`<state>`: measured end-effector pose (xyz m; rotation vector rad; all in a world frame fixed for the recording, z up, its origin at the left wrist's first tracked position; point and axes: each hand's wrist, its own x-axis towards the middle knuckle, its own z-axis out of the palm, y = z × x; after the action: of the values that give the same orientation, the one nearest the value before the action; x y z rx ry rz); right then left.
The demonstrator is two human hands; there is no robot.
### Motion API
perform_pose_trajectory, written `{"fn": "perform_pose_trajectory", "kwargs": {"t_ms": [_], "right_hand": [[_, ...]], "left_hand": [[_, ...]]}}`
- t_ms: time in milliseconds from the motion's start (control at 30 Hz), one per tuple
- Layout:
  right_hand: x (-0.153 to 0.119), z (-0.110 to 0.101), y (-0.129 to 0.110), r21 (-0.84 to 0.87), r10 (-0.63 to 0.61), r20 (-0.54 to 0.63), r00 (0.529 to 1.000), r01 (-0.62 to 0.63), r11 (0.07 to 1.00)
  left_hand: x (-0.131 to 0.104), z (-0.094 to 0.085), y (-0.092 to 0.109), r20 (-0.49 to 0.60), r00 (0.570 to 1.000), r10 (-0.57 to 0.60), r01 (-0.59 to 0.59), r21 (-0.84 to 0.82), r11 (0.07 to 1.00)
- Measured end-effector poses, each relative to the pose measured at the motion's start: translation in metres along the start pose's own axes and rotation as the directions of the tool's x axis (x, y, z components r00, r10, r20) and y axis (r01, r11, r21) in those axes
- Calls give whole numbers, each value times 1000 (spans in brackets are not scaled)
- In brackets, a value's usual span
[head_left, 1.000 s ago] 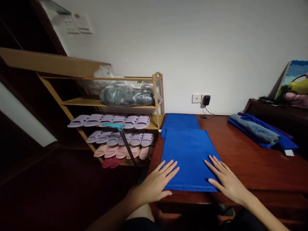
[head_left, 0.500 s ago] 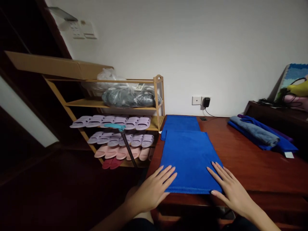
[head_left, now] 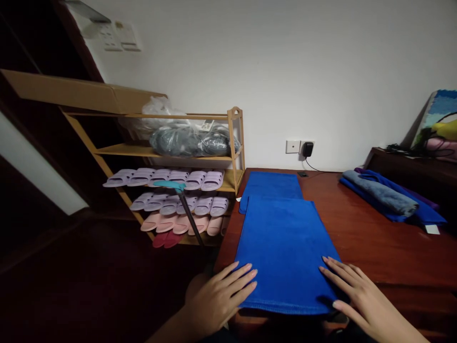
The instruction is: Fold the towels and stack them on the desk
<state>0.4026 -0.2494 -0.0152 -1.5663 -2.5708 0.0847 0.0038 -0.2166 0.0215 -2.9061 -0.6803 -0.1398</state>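
A: Where is the front blue towel (head_left: 285, 247), and why there?

B: It lies flat on the reddish wooden table (head_left: 378, 243), its stitched near hem seeming to reach past the front edge, probably so it sits within easy reach. Its far edge overlaps another blue towel (head_left: 274, 183); whether the two are joined cannot be told.

A: What are the hands doing?

B: The left hand (head_left: 217, 297) rests on the near left corner, fingers extended and slightly spread. The right hand (head_left: 360, 290) mirrors it on the right edge, fingers also straight, gripping nothing visible. The left thumb is hidden. Such a stance would likely keep the fabric flat and square.

A: And farther out?

B: A rolled grey-blue towel (head_left: 382, 193) lies on blue fabric (head_left: 426, 212) to the right, apparently set aside. Leftward, a wooden shoe rack (head_left: 233, 147) keeps lilac slippers (head_left: 194, 180) in rows.
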Motion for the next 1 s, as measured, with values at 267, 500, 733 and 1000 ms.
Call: {"fn": "perform_pose_trajectory", "kwargs": {"t_ms": [267,500,733,1000], "right_hand": [[-7,8,19,65,39,-41,998,-36,997],[2,-16,44,184,97,-129,987,-72,980],[131,-48,74,340,225,-150,963,-163,926],[203,4,79,179,289,-44,956,-277,944]], "left_hand": [[-8,-5,3,-47,999,25,-29,-99,995],[-6,-24,-12,-121,991,-58,24,-262,965],[90,0,-116,-224,873,-434,336,-369,866],[147,57,-176,123,883,-452,469,-247,848]]}}
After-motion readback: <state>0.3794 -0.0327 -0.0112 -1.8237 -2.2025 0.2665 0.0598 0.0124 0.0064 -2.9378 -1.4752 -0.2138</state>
